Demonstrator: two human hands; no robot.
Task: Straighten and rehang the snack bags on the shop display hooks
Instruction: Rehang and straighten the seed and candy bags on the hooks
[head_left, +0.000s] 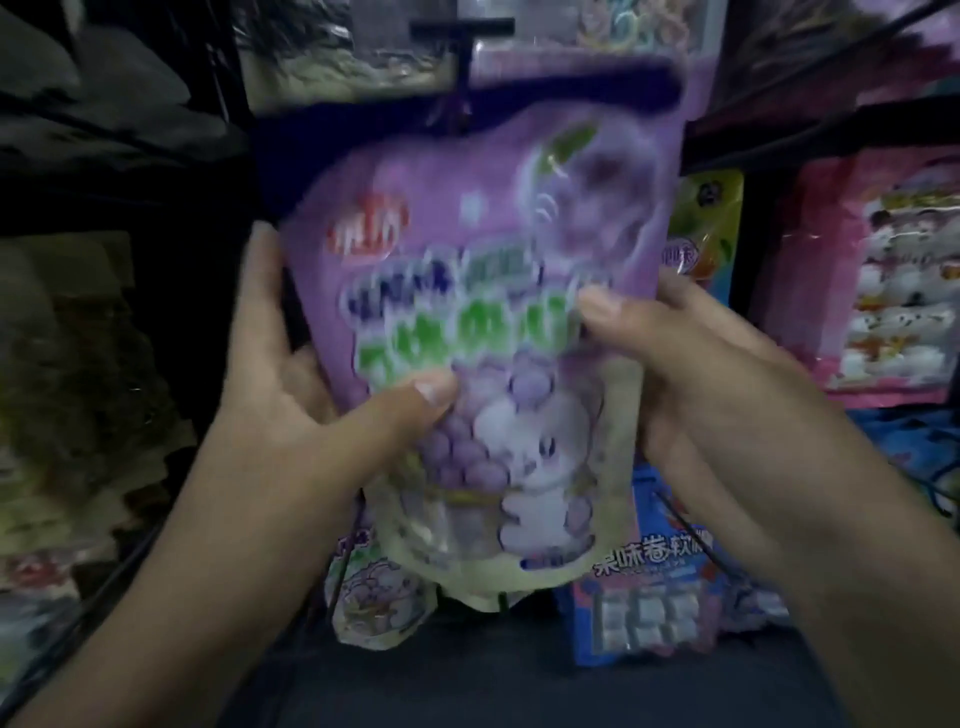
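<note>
I have the purple bag (483, 332) in both hands, held up in front of the rack. My left hand (311, 410) grips its left edge, thumb across the front over the printed grapes, fingers behind. My right hand (696, 374) pinches the right edge, thumb on the front near the green lettering, the rest wrapped round the back. So both grips are closed on the bag, neither wide.

The bag's top reaches up to the black hook (461, 31) above it (the picture is smeared there, so I cannot tell whether the hang hole is on the prong or only near it). Beside the bag to the right hangs a pink bag (904, 270); below it to the right is a blue pack (654, 597), and below it to the left a small pale pack (374, 592).

What could go wrong, I'd judge: if the hole is not seated and I let go, the bag drops onto the packs below. It is also tilted, so hung as it is, it may sit crooked. Squeezing hard could crease the front.
</note>
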